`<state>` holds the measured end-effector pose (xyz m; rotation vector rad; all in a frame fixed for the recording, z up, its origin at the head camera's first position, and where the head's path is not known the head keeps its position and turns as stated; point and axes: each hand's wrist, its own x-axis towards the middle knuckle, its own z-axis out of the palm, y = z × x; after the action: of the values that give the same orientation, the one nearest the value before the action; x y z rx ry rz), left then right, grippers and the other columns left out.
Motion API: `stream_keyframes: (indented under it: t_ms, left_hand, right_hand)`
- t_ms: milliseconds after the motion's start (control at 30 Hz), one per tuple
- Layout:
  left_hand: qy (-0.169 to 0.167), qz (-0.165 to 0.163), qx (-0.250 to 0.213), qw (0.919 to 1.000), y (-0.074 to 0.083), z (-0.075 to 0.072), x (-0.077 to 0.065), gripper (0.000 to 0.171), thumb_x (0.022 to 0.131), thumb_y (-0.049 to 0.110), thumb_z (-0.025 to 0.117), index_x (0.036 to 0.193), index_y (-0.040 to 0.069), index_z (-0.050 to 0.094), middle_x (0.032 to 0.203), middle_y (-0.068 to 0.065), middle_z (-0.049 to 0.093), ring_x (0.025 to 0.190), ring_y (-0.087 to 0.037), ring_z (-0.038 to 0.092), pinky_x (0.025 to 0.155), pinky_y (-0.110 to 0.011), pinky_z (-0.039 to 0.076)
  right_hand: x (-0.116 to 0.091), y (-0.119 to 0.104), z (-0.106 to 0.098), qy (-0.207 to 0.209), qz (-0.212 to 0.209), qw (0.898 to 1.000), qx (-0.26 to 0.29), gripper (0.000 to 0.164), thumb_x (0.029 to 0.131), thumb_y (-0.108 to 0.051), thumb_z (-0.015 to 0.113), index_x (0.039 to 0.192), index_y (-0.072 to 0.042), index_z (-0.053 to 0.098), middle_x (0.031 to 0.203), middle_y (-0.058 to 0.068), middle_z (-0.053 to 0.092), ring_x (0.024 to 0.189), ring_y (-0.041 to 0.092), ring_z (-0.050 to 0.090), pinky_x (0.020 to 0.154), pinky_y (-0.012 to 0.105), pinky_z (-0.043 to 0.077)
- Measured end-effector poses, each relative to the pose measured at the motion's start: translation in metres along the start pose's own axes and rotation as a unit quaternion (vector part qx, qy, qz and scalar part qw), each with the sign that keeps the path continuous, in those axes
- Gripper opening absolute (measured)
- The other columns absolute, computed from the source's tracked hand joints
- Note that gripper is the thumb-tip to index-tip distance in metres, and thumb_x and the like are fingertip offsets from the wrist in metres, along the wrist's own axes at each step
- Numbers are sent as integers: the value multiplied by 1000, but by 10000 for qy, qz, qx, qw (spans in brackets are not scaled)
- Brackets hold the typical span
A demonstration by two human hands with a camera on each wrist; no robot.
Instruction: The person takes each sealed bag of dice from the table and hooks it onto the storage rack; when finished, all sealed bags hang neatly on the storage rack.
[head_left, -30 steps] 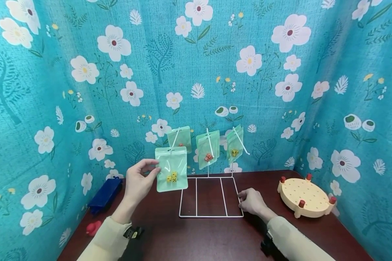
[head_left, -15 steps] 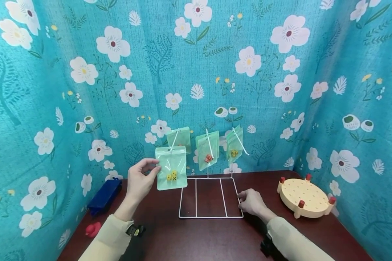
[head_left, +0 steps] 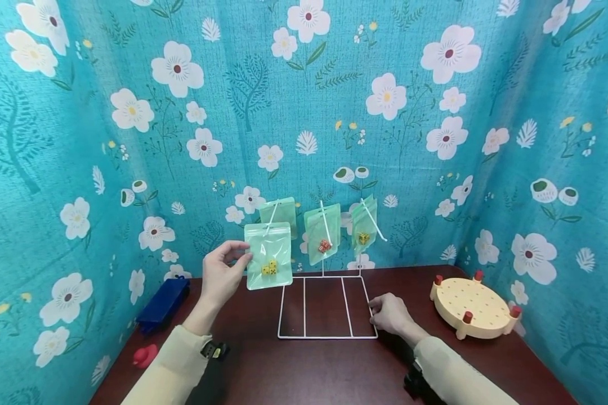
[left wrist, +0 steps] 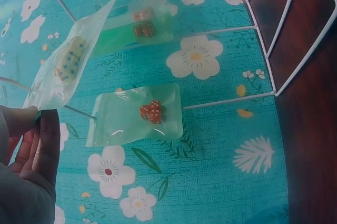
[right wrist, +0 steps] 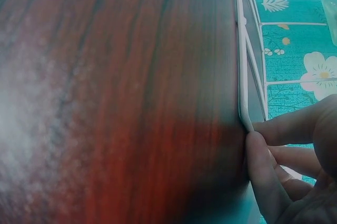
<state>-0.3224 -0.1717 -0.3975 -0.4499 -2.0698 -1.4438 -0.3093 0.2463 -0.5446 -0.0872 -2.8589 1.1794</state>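
My left hand [head_left: 224, 271] pinches the left edge of a pale green zip bag [head_left: 255, 256] with several yellow dice [head_left: 269, 268] inside. The bag stands upright at the front tip of the left arm of a white wire rack [head_left: 329, 337]; whether the arm passes through its hole, I cannot tell. Behind it on that arm hangs another green bag [left wrist: 113, 121] with red dice [left wrist: 152, 112]. The middle arm carries a bag [head_left: 314, 225] with red dice, the right arm one [head_left: 363, 216] with yellow dice. My right hand [head_left: 391, 313] pinches the rack base's right edge between thumb and finger.
On the dark brown table [head_left: 324, 371], a round cream pegboard [head_left: 471, 306] with red-tipped legs stands at right. A blue box-like object [head_left: 163, 304] and a pink rubber duck [head_left: 145, 355] lie at left. A floral curtain [head_left: 304, 112] surrounds the table.
My left hand has moved slightly up, right and away, carrying the bag of yellow dice closer to the left arm of the rack. My right hand stays on the base.
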Motion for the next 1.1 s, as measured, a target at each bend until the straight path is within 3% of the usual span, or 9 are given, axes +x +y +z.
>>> stream_keyframes:
  t_ms: [567,767,1100]
  left_hand:
    - [-62,-200,218,9995,-8,14,19,14,100,5,83,114,9,83,116,-15,85,98,-33,85,82,-16,60]
    - [10,-167,264,9995,-14,21,26,15,100,5,83,115,8,83,117,-15,85,99,-33,85,82,-11,57]
    - [144,-203,369,9990,-24,30,38,15,102,8,83,116,11,84,116,-13,85,100,-32,85,79,-19,58]
  right_hand:
    - [1,5,1,-12,67,10000,58,39,87,9,82,125,6,81,89,7,74,68,14,66,61,30,61]
    - [1,4,0,-26,78,10000,54,39,86,8,82,125,6,81,90,6,76,69,14,67,62,31,62]
    - [2,1,0,-37,130,9999,46,37,87,7,82,125,5,81,92,7,76,71,14,69,63,31,62]
